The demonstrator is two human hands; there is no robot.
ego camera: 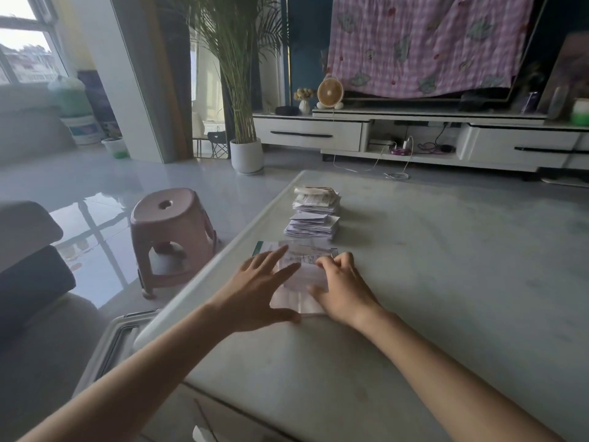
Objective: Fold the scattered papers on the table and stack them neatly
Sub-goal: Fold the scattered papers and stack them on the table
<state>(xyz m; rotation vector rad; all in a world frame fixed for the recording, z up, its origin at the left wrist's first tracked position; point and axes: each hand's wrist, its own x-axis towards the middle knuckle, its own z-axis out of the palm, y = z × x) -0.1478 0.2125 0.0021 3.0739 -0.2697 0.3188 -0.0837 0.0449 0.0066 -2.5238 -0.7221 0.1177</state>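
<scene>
My left hand (261, 295) lies flat with the fingers spread and straight, pressing down on the near-left part of the paper (301, 272). My right hand (342, 288) is curled, fingertips and thumb pinching the paper's right side where a flap is turned over. The sheet sits directly between and under both hands. I judge I am midway through a fold.

To do it well, I want the left palm to pin the sheet so it cannot skate on the smooth table (446, 266). The right hand should bring the flap across until its edges line up, and only then run a fingertip along the crease. Pressing before the corners match would set a crooked fold, and the finished piece would sit badly on the pile.

The stack (314, 221) of folded papers stands just beyond my fingertips, near but apart from this sheet, and it looks a little ragged, so a careless push forward could topple it. The table's rounded edge runs close to the outside of my left hand, with a pink stool (172, 224) on the floor beyond it. To the outside of my right hand the tabletop is broad and bare, so that is the safer side for sweeping or turning the sheet.
</scene>
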